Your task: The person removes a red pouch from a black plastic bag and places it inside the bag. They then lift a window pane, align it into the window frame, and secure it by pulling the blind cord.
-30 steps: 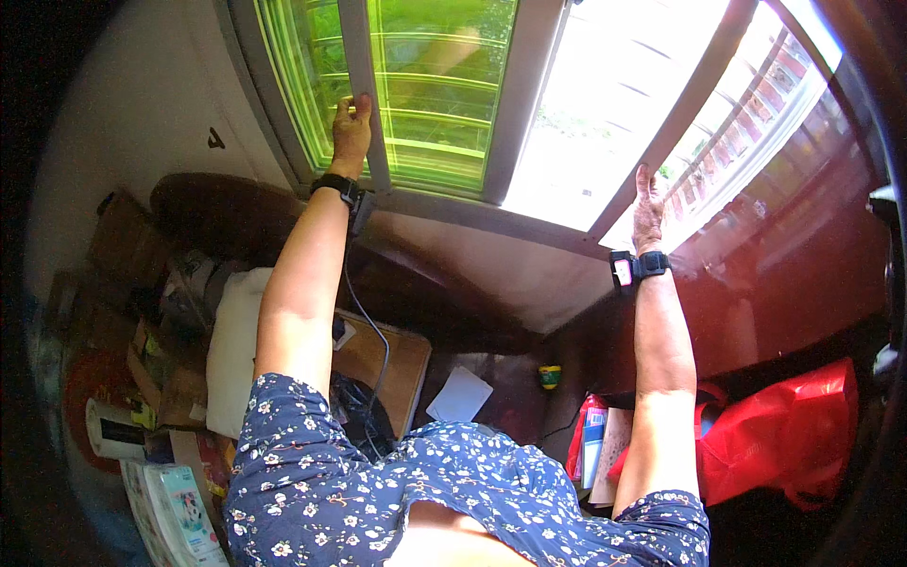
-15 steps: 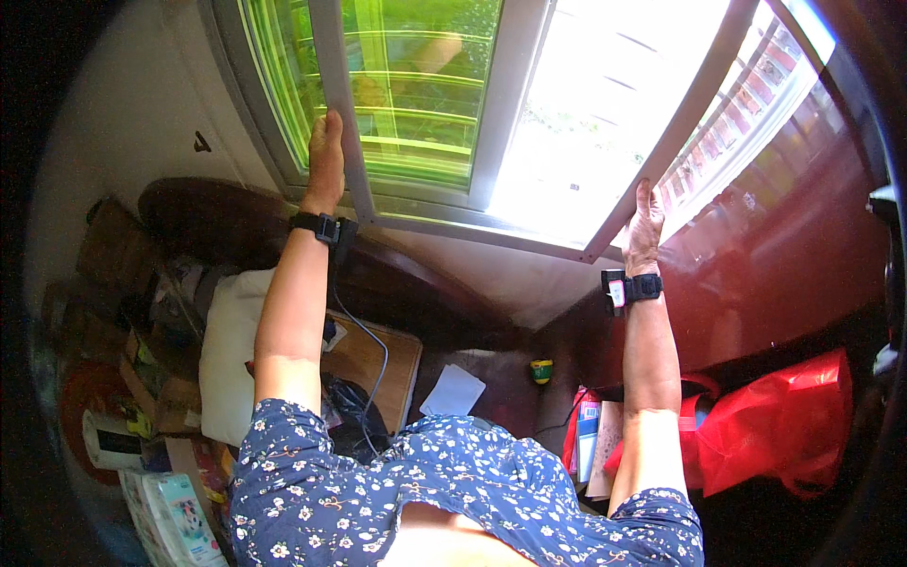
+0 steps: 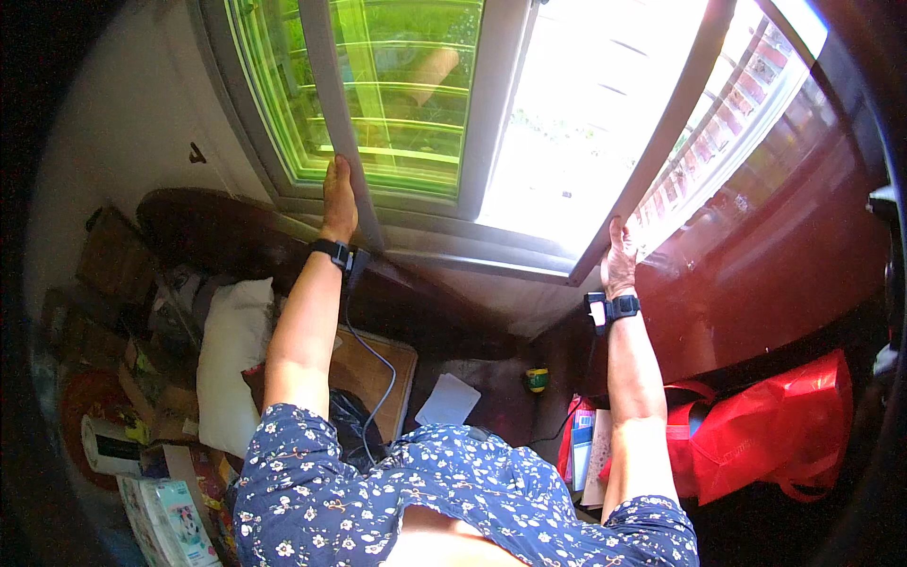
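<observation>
A grey rectangular metal frame (image 3: 682,94) is tilted toward me in front of the window. My left hand (image 3: 338,200) is closed on its left upright near the lower corner, thumb up along the bar. My right hand (image 3: 619,257) grips the lower part of the right upright. Behind the frame, the window shows green-tinted glass (image 3: 406,123) on the left and a bright gap (image 3: 576,113) on the right, with bars and brickwork outside. Each wrist carries a black strapped device, and a grey cable hangs below the left one.
Below are a dark curved wooden board (image 3: 198,208), white pillow (image 3: 231,359), tan board (image 3: 397,378), white sheet (image 3: 446,401), small yellow-green object (image 3: 537,380) and red bag (image 3: 765,435). A glossy red-brown panel (image 3: 756,283) stands right; cluttered boxes (image 3: 118,265) are left.
Both my hands and the held frame have moved down toward me over the last second, widening the space between the frame's lower rail and the window sill.
</observation>
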A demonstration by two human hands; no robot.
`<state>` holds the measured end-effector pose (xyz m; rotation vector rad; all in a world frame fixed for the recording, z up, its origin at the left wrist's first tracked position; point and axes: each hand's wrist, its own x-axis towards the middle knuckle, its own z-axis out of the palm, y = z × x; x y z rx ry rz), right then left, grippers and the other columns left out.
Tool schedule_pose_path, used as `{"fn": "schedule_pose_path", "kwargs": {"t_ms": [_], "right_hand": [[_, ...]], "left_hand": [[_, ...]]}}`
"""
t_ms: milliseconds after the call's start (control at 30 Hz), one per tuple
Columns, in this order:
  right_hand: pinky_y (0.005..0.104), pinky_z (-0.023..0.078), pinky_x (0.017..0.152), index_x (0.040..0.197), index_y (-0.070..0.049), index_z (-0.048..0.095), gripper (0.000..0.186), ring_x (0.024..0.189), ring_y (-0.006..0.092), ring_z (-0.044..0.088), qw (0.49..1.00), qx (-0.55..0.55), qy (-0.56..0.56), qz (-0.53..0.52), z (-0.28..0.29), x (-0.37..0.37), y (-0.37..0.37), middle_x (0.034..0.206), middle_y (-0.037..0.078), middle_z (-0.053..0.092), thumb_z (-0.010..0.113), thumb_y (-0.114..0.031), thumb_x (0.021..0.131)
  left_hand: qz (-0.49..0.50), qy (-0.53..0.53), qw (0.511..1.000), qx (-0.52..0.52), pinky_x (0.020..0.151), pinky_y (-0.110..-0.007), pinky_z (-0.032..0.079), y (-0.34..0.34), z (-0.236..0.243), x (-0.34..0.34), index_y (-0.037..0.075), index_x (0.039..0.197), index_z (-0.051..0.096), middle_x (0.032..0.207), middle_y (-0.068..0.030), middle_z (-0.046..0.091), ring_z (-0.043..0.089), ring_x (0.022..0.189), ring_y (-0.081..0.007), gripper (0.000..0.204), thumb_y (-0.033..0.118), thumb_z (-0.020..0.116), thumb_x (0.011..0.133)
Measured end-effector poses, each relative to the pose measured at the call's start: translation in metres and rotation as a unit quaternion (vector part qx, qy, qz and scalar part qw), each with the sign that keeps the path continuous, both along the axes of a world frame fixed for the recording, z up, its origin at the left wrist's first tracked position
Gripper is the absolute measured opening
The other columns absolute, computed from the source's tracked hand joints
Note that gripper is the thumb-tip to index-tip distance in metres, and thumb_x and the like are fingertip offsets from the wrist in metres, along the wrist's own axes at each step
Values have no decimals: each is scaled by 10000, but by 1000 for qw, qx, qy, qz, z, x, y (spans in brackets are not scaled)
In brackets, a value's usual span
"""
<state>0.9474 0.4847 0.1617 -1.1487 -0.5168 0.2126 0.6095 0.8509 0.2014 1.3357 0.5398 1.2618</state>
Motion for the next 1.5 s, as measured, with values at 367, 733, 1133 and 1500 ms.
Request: {"fn": "schedule_pose_path", "kwargs": {"t_ms": [367, 733, 1133, 1500], "right_hand": [[369, 242, 1080, 1255, -72, 561, 705, 1197, 169, 418, 998, -10, 53, 11, -42, 22, 6, 1237, 6, 547, 782, -542, 778], [372, 181, 1131, 1418, -52, 469, 883, 1340, 178, 338, 997, -3, 65, 30, -70, 24, -13, 1431, 11, 476, 744, -597, 779], [406, 143, 1153, 1441, -6, 411, 983, 1378, 215, 281, 998, -32, 35, 33, -88, 18, 13, 1480, 67, 404, 671, -688, 783], [359, 261, 1088, 1333, -38, 525, 759, 1237, 165, 418, 995, 51, 80, -13, -83, 28, 4, 1322, 16, 532, 709, -572, 826]], "left_hand": [[9, -7, 1000, 17, 975, -294, 342, 8, -37, 21, 27, 1230, 554, 1113, -14, 543, 466, 1047, -136, 545, 517, 475, 1006], [-10, 32, 999, -13, 935, -328, 386, 2, -77, 30, 6, 1334, 503, 1165, -52, 563, 511, 1056, -178, 674, 577, 478, 978], [-9, -86, 985, -149, 1006, -329, 350, 8, -138, 10, -5, 1333, 521, 1252, -49, 555, 479, 1152, -177, 810, 675, 545, 892], [31, 56, 994, -93, 1005, -351, 359, 1, -153, 34, 18, 1266, 565, 1193, -74, 576, 497, 1091, -198, 783, 706, 367, 948]]}}
